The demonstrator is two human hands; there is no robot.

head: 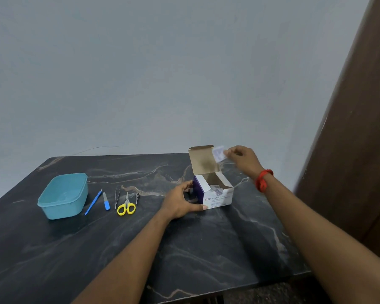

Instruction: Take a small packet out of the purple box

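While the left hand point(180, 201) braces the near-left corner of an opened box of alcohol swabs point(214, 193), thumb along its front edge and fingers curled against its purple side, the right hand point(242, 157) is raised above and behind the box, pinching a small white swab packet point(218, 152) between thumb and fingertips. The packet hangs in the air just beside the box's upright cardboard lid flap point(203, 160), clear of the opening, where more packets show inside. A red band point(263, 179) circles the right wrist. The box stands on a dark marbled table point(140, 249), toward its far right side. Well to the left of it, laid out in a row, are a pair of yellow-handled scissors point(126, 207) with slim metal tweezers point(117, 197) just beside them, a short blue-handled tool point(106, 201), a long thin blue tool point(93, 202), and an open turquoise plastic container point(63, 195) at the end of the line. A pale wall point(162, 73) rises behind the table.
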